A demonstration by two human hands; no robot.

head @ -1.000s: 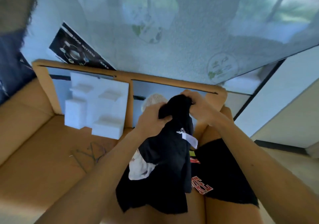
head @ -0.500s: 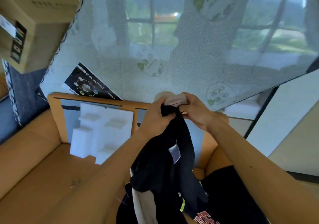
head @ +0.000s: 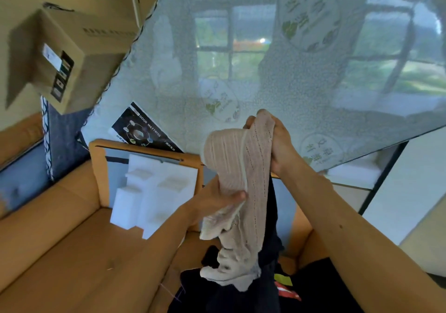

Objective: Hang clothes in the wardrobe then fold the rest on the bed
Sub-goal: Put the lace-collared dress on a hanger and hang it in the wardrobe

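Right hand [head: 281,143] clasps the top of a beige knitted garment [head: 237,165]; left hand [head: 214,200] grips its middle, thumb across the fabric. Garment hangs above a dark clothes pile [head: 311,288] on the wooden bed frame [head: 72,240].

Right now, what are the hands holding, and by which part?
A beige knit garment: the right hand grips its top end, the left hand grips it around the middle.

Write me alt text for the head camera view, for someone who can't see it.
The right hand grips the top of a raised beige knitted garment and the left hand grips its middle. A black garment hangs behind it, above dark clothes by a wooden bed frame. A wrapped mattress leans behind.
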